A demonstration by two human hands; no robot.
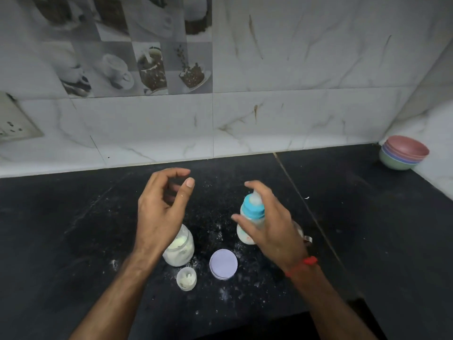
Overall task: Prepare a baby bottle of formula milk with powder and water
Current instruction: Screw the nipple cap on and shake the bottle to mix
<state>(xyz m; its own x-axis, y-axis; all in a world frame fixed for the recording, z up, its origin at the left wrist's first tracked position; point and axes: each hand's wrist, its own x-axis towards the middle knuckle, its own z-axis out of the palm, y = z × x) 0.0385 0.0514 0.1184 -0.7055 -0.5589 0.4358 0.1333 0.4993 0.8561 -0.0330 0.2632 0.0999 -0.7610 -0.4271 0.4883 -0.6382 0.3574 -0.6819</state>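
Gripping the milky baby bottle with blue collar (252,217), your right hand (274,224) closes around it; your left hand (159,207) hovers open, empty.

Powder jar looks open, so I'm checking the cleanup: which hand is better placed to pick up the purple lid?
Left, probably. The left hand is empty and open above the jar; the right hand is at the bottle. The purple lid lies between them.

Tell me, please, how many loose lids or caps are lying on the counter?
2: a lilac lid right of the powder jar, and a small clear cap just in front of it. Others may sit hidden behind the hands.
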